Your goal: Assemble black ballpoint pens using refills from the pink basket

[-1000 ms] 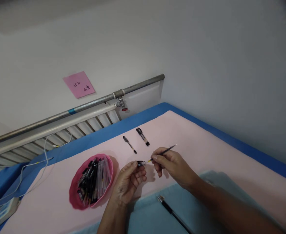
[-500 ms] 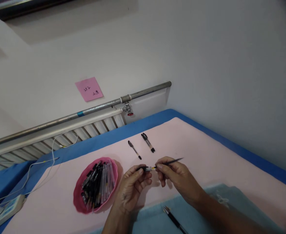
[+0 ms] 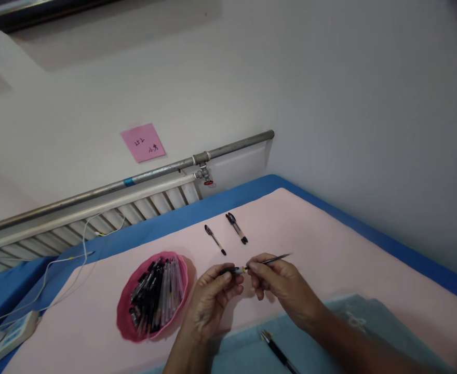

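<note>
My left hand (image 3: 212,297) pinches a short black and clear pen tip piece (image 3: 231,270) between thumb and fingers. My right hand (image 3: 279,284) pinches a thin dark pen refill (image 3: 272,258), with its yellowish end meeting that piece. Both hands hover over the pink table cover (image 3: 330,249). Two black pens (image 3: 215,239) (image 3: 237,228) lie side by side just beyond the hands. A pink bowl (image 3: 124,322) full of pens stands to the left of my left hand.
A black pen barrel (image 3: 277,351) lies on a light blue cloth (image 3: 341,322) near the front edge. A white device (image 3: 6,335) with cables sits at the far left. A radiator and pipe (image 3: 162,170) run along the wall behind the blue table edge.
The view tilted up a second ago, then stayed. My hands have drawn closer, bringing the refill's end against the piece in my left hand.
</note>
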The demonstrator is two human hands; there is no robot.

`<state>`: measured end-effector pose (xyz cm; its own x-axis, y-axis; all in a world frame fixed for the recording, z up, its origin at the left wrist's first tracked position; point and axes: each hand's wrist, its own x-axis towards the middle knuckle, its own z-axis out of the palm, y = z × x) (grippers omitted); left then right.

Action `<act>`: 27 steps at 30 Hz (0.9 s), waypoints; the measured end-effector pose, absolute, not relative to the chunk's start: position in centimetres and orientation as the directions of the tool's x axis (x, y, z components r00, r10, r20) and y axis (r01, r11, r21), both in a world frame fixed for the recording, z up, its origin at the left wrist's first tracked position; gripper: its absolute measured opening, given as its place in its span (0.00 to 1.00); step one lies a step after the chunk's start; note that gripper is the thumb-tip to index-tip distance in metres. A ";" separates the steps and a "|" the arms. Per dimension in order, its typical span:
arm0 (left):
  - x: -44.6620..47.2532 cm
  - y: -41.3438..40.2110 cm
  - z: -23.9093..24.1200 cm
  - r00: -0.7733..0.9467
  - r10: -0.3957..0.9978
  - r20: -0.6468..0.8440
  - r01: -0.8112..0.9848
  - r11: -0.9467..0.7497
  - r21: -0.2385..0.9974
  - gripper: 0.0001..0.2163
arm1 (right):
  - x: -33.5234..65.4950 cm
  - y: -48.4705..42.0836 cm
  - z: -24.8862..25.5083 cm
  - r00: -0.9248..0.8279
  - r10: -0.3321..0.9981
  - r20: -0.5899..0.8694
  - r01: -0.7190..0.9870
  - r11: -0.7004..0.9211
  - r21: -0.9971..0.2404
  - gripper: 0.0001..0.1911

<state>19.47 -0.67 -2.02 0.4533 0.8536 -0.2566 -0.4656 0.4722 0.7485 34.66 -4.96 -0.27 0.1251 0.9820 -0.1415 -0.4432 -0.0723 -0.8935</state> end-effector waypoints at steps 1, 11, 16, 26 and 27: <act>19.5 -0.7 -2.0 0.454 0.856 -0.250 -0.461 0.465 0.755 0.09 | 34.6 -4.9 -0.4 0.105 0.979 -0.176 -0.494 -0.102 -0.864 0.10; 19.3 -0.6 -2.4 0.480 0.838 -0.259 -0.454 0.491 0.744 0.08 | 35.1 -4.5 -1.2 -0.077 0.941 -0.330 -0.699 -0.287 -0.655 0.09; 19.2 -0.7 -2.1 0.466 0.840 -0.278 -0.470 0.502 0.726 0.08 | 35.8 -4.3 -1.1 -0.087 0.933 -0.350 -0.735 -0.297 -0.609 0.08; 19.0 -0.1 -1.1 0.274 0.936 -0.220 -0.374 0.314 0.873 0.07 | 37.9 -3.8 -0.2 0.172 0.959 -0.227 -0.715 -0.037 -0.698 0.08; 18.8 -0.2 -0.6 0.219 0.957 -0.190 -0.344 0.258 0.903 0.07 | 38.1 -3.9 0.0 0.184 0.960 -0.213 -0.708 -0.021 -0.706 0.08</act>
